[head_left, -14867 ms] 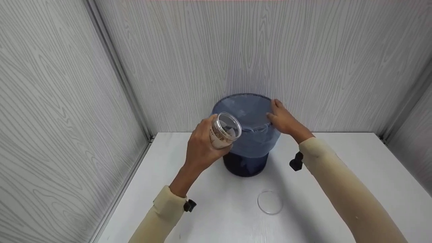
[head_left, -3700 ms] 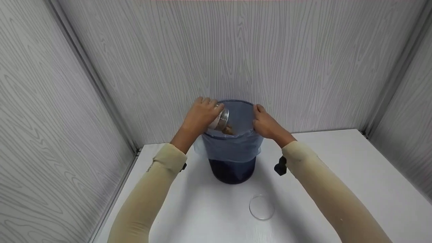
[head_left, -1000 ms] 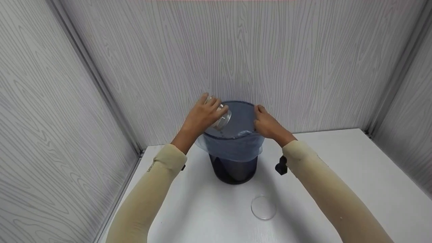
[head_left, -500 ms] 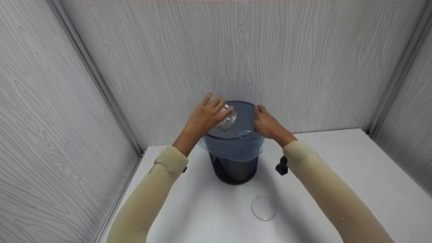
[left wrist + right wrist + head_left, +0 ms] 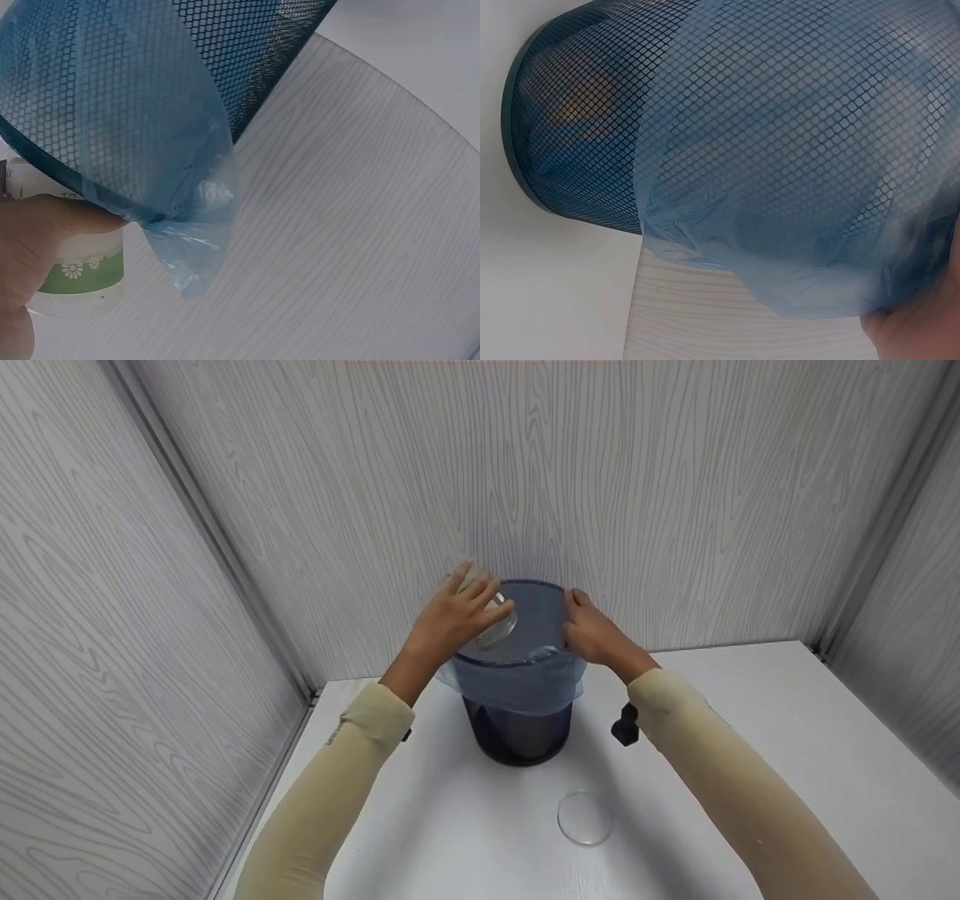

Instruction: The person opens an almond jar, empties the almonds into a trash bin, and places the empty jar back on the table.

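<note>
A person's left hand grips a clear jar, tipped mouth-down over a mesh bin lined with a blue bag; the right hand clasps the bin's rim. Emptying looks nearly finished; next likely calls for righting the jar, whose lid lies nearer the person

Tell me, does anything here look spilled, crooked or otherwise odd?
Nothing looks spilled or broken. The left hand holds a clear jar tipped mouth-down over the bin, and the right hand grips the bin's rim. The jar's clear lid lies alone on the table, and the blue bag hangs unevenly over the rim.
</note>
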A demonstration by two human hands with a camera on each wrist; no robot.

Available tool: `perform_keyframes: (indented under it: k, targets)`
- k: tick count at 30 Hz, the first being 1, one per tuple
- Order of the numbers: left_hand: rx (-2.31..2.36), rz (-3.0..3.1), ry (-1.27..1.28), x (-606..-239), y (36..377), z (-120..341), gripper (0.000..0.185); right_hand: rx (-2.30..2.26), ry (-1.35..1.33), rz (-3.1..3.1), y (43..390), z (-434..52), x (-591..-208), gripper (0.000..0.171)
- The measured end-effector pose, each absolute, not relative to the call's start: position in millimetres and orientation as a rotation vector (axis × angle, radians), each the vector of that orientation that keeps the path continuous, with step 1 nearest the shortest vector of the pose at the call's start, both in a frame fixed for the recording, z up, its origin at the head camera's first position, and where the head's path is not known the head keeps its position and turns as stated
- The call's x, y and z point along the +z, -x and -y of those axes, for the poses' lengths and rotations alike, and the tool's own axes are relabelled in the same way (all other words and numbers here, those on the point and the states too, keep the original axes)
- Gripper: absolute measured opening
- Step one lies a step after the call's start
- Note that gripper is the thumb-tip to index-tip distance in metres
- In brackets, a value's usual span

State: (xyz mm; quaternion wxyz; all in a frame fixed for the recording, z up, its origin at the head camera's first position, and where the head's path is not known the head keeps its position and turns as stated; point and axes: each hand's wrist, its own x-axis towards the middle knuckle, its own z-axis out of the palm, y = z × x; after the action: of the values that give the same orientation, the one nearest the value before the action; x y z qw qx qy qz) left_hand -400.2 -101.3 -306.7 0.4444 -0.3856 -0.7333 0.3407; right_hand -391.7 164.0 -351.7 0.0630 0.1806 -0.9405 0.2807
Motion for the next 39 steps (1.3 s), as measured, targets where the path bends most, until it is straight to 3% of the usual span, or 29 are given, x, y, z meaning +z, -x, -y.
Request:
perform_keyframes:
  k: [25, 39]
  targets:
    - [0.766, 1.84, 0.931, -308.1, 404.1, 110.2, 0.059, 0.811, -0.551, 2.866, 392.8, -163.5, -351.9, 0.065]
    - [0.599, 2.048, 0.852, -312.6, 402.7, 115.5, 0.079, 0.823, -0.562, 2.857, 394.4, -162.8, -353.6, 0.067]
